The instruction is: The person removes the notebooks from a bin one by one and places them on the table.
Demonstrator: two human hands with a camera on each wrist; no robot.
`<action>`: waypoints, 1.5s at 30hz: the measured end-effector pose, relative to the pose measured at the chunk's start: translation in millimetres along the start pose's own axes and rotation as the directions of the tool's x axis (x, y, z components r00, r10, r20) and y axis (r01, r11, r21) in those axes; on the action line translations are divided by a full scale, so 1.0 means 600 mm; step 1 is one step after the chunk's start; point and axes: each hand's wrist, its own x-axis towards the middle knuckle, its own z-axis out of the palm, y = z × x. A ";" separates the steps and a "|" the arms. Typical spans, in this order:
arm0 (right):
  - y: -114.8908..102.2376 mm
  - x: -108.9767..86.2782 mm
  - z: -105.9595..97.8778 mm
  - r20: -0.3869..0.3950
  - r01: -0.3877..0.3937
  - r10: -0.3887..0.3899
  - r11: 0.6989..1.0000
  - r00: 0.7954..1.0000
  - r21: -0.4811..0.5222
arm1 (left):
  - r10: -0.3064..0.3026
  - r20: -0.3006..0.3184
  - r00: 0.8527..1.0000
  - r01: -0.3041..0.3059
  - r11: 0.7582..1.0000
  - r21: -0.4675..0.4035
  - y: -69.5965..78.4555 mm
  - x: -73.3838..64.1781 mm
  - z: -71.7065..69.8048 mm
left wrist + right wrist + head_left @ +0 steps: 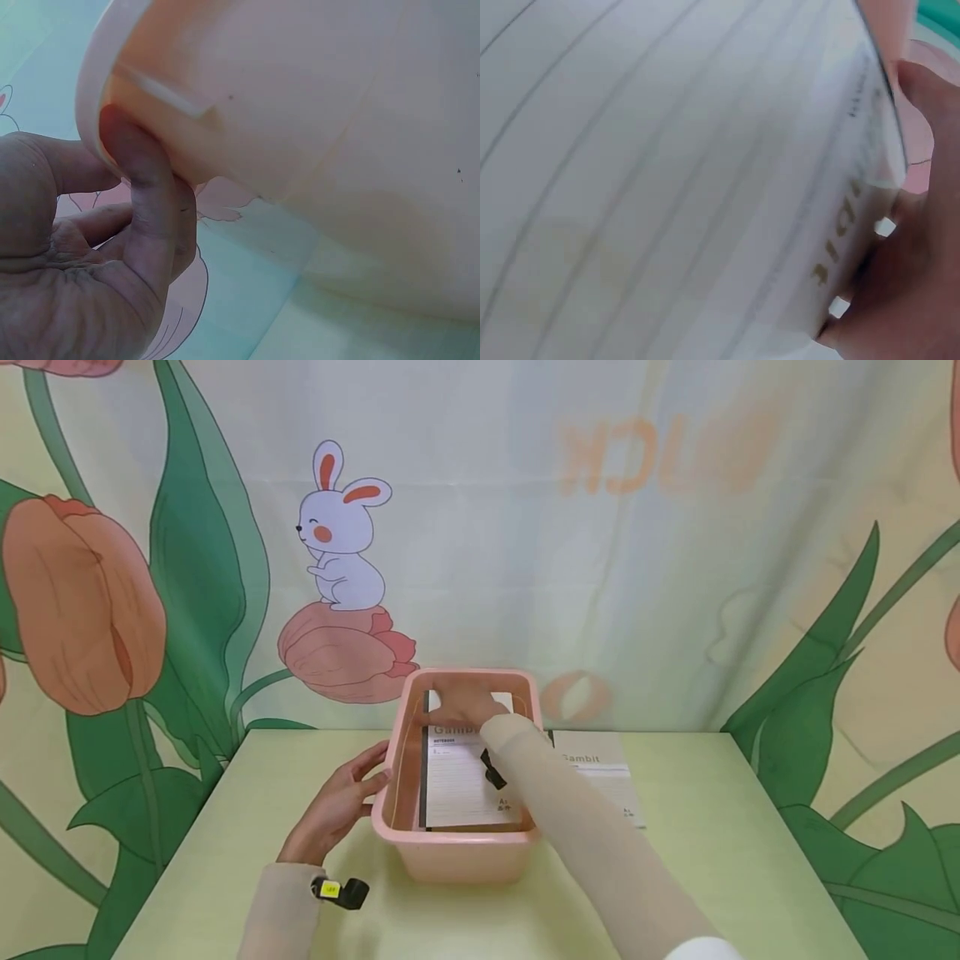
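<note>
A pink plastic bin (pixel 456 838) stands at the middle of the table, with a white lined "Gambit" notebook (pixel 459 789) face up inside. My left hand (pixel 341 802) grips the bin's left rim, and in the left wrist view the thumb and fingers pinch its lip. Reaching into the bin, my right hand (pixel 465 703) is at the notebook's far, titled end, blurred in the head view. In the right wrist view its fingers (pixel 922 247) are spread along the notebook's edge, the thumb just beyond its corner by the bin wall. My right forearm covers part of the bin.
A second "Gambit" notebook (pixel 600 781) lies on the table just right of the bin, partly hidden by the bin and right sleeve. The pale green table (pixel 705 827) ends at a curtain (pixel 480 527) printed with tulips and a rabbit, close behind the bin.
</note>
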 end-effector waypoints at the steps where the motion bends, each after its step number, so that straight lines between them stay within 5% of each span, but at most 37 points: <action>1: -0.004 -0.003 -0.008 -0.002 -0.014 0.014 1.000 1.000 -0.013 | -0.003 -0.002 1.000 0.003 1.000 0.000 0.000 0.001 0.000; 5: -0.020 -0.014 -0.042 0.006 -0.058 0.058 0.994 0.998 -0.091 | -0.005 -0.009 1.000 0.005 1.000 0.002 -0.002 0.004 0.001; 15: -0.066 -0.040 -0.117 -0.124 0.053 -0.084 0.970 0.989 -0.236 | -0.015 -0.016 1.000 0.015 1.000 -0.006 -0.003 0.005 0.003; 28: -0.084 -0.117 -0.224 -0.273 0.087 -0.184 0.940 0.944 -0.330 | 0.014 0.013 1.000 -0.014 1.000 -0.011 -0.002 -0.001 0.002; 35: -0.038 -0.177 -0.262 -0.351 0.093 -0.229 0.927 0.908 -0.364 | 0.023 0.011 1.000 -0.023 0.999 -0.035 0.000 -0.001 0.009; 45: 0.125 -0.270 -0.263 -0.414 -0.012 -0.162 0.922 0.896 -0.387 | 0.032 0.007 0.999 -0.032 0.999 -0.023 -0.001 -0.002 0.005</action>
